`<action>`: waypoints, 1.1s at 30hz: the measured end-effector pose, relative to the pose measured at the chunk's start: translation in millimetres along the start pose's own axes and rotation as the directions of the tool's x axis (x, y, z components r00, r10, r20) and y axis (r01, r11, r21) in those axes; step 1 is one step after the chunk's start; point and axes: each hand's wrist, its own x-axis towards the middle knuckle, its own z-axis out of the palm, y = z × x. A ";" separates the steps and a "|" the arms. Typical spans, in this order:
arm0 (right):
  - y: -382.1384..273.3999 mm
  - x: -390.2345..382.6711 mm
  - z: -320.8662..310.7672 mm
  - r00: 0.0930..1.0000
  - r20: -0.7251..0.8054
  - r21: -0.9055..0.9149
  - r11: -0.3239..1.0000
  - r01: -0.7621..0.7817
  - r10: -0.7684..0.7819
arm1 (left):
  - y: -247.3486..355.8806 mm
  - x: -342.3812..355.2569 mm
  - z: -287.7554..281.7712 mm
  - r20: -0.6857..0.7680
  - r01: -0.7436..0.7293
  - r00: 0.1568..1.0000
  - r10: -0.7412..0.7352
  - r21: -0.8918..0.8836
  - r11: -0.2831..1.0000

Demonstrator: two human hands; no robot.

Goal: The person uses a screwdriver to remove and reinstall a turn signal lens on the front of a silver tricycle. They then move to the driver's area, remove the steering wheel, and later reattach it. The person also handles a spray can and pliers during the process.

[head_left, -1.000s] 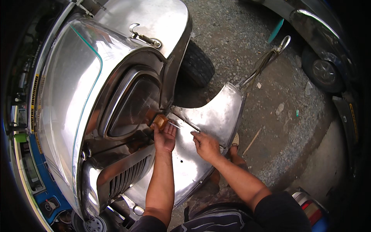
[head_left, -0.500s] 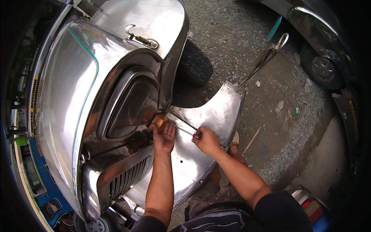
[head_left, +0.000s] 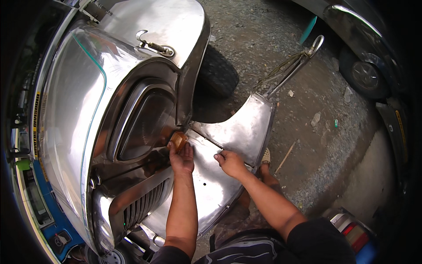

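My left hand (head_left: 181, 157) grips a small amber lamp (head_left: 178, 141) where the shiny steel hood (head_left: 83, 97) meets the steel fender (head_left: 237, 132). My right hand (head_left: 230, 162) rests with closed fingers on the fender panel, a little right of the left hand; whether it pinches a small thing I cannot tell. Both forearms come up from the lower edge. The dark headlight recess (head_left: 143, 125) sits just left of the lamp.
A chrome grille (head_left: 140, 209) lies below my left arm. A front tyre (head_left: 217, 72) stands behind the fender on gravel ground (head_left: 316, 145). A metal bar with a loop (head_left: 303, 55) rises from the fender's tip. Another vehicle's wheel (head_left: 362, 77) is at the upper right.
My right hand has slid left along the fender toward the left hand. The left hand stays on the amber lamp.
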 end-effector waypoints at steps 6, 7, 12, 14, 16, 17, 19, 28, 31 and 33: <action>1.9 3.1 2.4 1.000 -0.018 -0.010 1.000 -0.024 0.023 | 2.4 -2.1 0.4 0.019 -0.008 1.000 0.008 0.030 1.000; 1.6 5.0 2.5 0.994 0.003 -0.010 0.994 -0.113 0.113 | 3.4 -2.2 0.8 0.019 -0.004 1.000 0.003 0.032 0.999; -0.3 7.1 1.3 0.993 -0.087 -0.015 0.997 0.081 -0.082 | 4.5 -3.9 2.6 0.014 -0.015 1.000 0.014 0.041 0.999; -0.7 3.2 -1.5 0.985 -0.107 -0.037 0.990 0.133 -0.137 | 3.4 -4.7 2.9 0.006 -0.022 1.000 0.022 0.034 0.999; -2.2 0.3 -4.0 0.987 -0.100 -0.069 0.991 0.116 -0.122 | 2.6 -4.3 2.5 0.022 -0.039 0.999 0.038 0.048 0.998; -3.6 -0.8 -4.2 0.994 -0.067 -0.049 0.995 0.088 -0.092 | 2.4 -3.2 2.5 0.006 -0.049 0.999 0.049 0.041 0.998; -6.7 -2.9 -2.9 0.999 -0.035 -0.035 0.999 0.037 -0.038 | 1.9 -2.0 0.7 0.024 -0.026 0.999 0.025 0.039 0.999; 3.9 -45.0 17.1 0.992 0.004 -0.052 0.990 0.128 -0.128 | -10.7 -39.7 -35.3 0.168 -0.018 0.985 -0.046 0.360 0.933; 6.3 -50.4 29.7 0.990 -0.021 -0.009 0.990 0.140 -0.140 | -8.1 -43.3 -37.9 0.081 -0.071 0.996 0.042 0.398 0.915; 5.8 -49.6 36.3 0.985 -0.040 -0.001 0.986 0.165 -0.165 | -3.4 -40.6 -35.8 0.094 -0.079 0.995 0.045 0.401 0.913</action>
